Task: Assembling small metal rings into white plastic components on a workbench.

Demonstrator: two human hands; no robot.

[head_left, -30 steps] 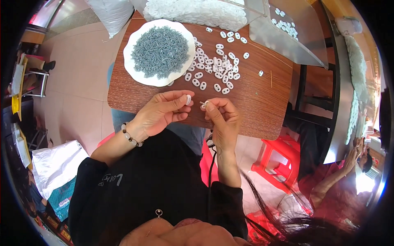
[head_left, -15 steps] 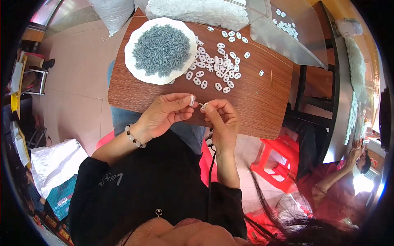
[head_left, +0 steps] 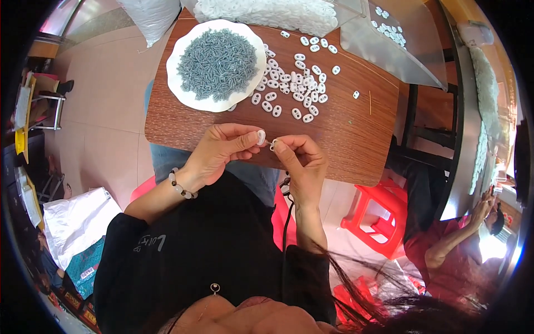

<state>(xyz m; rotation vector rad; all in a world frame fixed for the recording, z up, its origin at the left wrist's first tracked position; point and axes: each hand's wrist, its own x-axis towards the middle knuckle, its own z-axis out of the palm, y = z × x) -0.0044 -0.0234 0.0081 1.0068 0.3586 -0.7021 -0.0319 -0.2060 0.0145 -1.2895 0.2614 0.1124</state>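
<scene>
My left hand (head_left: 222, 149) is closed at the fingertips, pinching a small white oval plastic piece (head_left: 261, 137) between thumb and fingers. Close to its right, my right hand (head_left: 303, 167) pinches another small white piece (head_left: 273, 145) that its thumb partly covers. Both hands are over the near edge of the brown wooden table (head_left: 339, 150). Beyond them lies a loose heap of white oval two-hole pieces (head_left: 300, 83). A white scalloped dish (head_left: 173, 72) at the left holds a pile of tiny grey spring-like parts (head_left: 219, 64).
A clear bin (head_left: 267, 14) full of white pieces stands at the back, beside a translucent panel (head_left: 378, 55). A thin yellowish stick (head_left: 370, 103) lies on the table's right. A red stool (head_left: 381, 217) stands right. Another person's arm (head_left: 456, 239) reaches in at far right.
The hands stay almost in place. The piece in the left hand has turned to show a broader face, and the right hand's piece has turned slightly.
</scene>
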